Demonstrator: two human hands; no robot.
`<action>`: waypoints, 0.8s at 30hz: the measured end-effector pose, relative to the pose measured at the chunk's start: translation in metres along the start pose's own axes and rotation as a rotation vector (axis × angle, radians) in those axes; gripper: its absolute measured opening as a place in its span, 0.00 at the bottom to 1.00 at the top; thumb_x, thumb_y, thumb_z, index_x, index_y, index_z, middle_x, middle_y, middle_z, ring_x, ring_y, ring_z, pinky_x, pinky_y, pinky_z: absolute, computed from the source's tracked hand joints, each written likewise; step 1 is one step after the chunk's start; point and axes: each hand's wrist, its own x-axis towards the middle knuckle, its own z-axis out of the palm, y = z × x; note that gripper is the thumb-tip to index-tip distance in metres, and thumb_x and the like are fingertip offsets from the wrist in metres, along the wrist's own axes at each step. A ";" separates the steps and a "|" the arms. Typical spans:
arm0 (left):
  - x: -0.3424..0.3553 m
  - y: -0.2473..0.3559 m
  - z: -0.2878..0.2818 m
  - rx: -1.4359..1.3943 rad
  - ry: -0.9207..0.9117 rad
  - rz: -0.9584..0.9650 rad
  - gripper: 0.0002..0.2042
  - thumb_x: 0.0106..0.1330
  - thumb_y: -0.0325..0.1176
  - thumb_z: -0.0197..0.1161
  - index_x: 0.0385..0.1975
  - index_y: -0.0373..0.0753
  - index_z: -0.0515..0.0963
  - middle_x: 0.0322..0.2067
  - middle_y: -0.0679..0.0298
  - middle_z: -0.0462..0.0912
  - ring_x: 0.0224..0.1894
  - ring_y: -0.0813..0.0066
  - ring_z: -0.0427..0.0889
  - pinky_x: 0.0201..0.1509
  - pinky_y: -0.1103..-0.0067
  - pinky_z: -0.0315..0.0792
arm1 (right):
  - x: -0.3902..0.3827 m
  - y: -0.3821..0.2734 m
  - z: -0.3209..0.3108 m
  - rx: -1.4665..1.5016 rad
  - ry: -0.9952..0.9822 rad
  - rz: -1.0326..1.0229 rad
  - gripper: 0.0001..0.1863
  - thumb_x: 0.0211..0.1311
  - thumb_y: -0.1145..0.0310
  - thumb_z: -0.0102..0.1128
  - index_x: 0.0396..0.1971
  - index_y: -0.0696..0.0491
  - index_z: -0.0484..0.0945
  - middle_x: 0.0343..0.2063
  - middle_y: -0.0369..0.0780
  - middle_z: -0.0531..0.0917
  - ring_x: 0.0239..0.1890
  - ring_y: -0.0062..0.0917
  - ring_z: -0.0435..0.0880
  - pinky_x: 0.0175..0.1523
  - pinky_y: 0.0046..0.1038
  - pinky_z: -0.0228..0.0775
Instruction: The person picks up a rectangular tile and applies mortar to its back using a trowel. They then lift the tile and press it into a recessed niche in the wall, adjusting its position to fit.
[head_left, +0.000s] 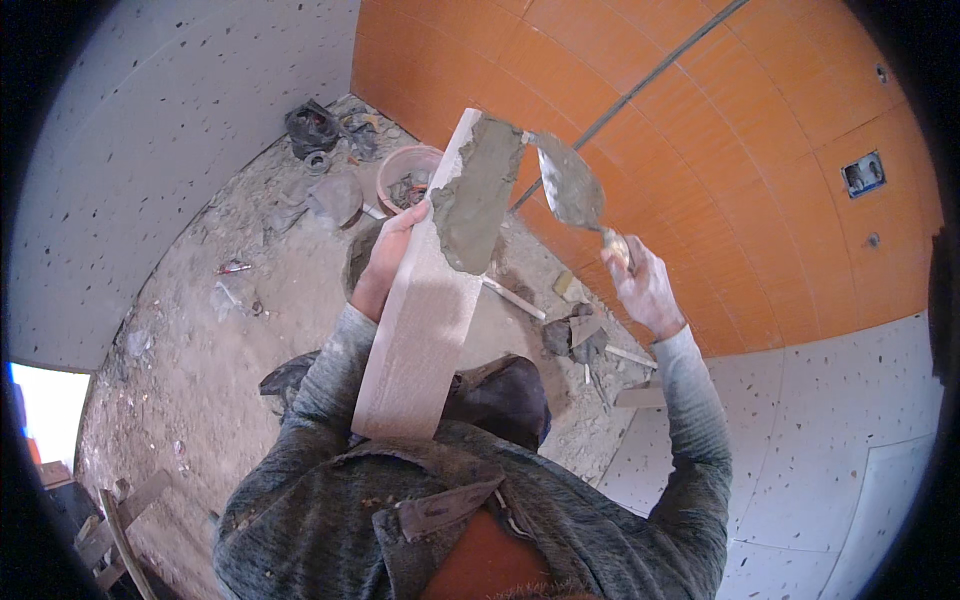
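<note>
My left hand grips the left edge of a long pale slab, which is tilted with its near end close to my chest. Grey wet mortar covers much of the slab's far half in an uneven layer, while the near half is bare. In my right hand is a trowel, held by its handle. Its mortar-smeared blade is just right of the slab's far end, near the mortar's edge; whether they touch I cannot tell.
An orange wall with an electrical box stands ahead and right. Speckled grey panels line the left. On the dusty floor are a pinkish bucket, a black bag, scraps and sticks. Wooden boards lie at lower left.
</note>
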 end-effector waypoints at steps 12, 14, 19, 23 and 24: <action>-0.004 -0.002 -0.011 -0.025 0.005 0.016 0.25 0.80 0.40 0.47 0.71 0.34 0.64 0.67 0.52 0.74 0.66 0.59 0.76 0.73 0.63 0.68 | 0.051 0.028 0.026 -0.128 0.018 0.066 0.24 0.71 0.50 0.57 0.47 0.59 0.79 0.34 0.55 0.85 0.42 0.51 0.85 0.47 0.45 0.75; -0.008 0.000 -0.010 -0.016 0.027 0.033 0.24 0.80 0.40 0.47 0.71 0.34 0.64 0.66 0.53 0.75 0.65 0.59 0.77 0.72 0.63 0.68 | 0.048 0.039 0.023 0.027 -0.039 0.141 0.23 0.71 0.50 0.58 0.46 0.58 0.79 0.29 0.49 0.84 0.35 0.42 0.86 0.42 0.41 0.76; -0.008 0.013 -0.031 -0.014 -0.026 0.033 0.24 0.80 0.40 0.47 0.70 0.34 0.65 0.65 0.52 0.76 0.64 0.58 0.78 0.72 0.63 0.68 | -0.009 -0.006 0.025 0.656 -0.367 0.184 0.19 0.72 0.52 0.60 0.44 0.56 0.78 0.22 0.31 0.78 0.19 0.18 0.76 0.25 0.27 0.69; -0.005 0.010 -0.048 -0.152 -0.151 -0.042 0.23 0.80 0.39 0.46 0.70 0.33 0.66 0.64 0.52 0.76 0.63 0.59 0.78 0.71 0.63 0.70 | -0.043 -0.026 0.059 0.761 -0.570 0.183 0.18 0.73 0.55 0.60 0.44 0.57 0.77 0.21 0.33 0.77 0.19 0.19 0.76 0.23 0.28 0.68; -0.004 0.010 -0.049 -0.166 -0.186 -0.051 0.23 0.80 0.38 0.46 0.70 0.33 0.66 0.64 0.52 0.76 0.63 0.59 0.79 0.71 0.63 0.70 | -0.047 -0.031 0.065 0.679 -0.575 0.093 0.18 0.74 0.55 0.60 0.45 0.57 0.77 0.22 0.35 0.77 0.18 0.21 0.76 0.23 0.28 0.69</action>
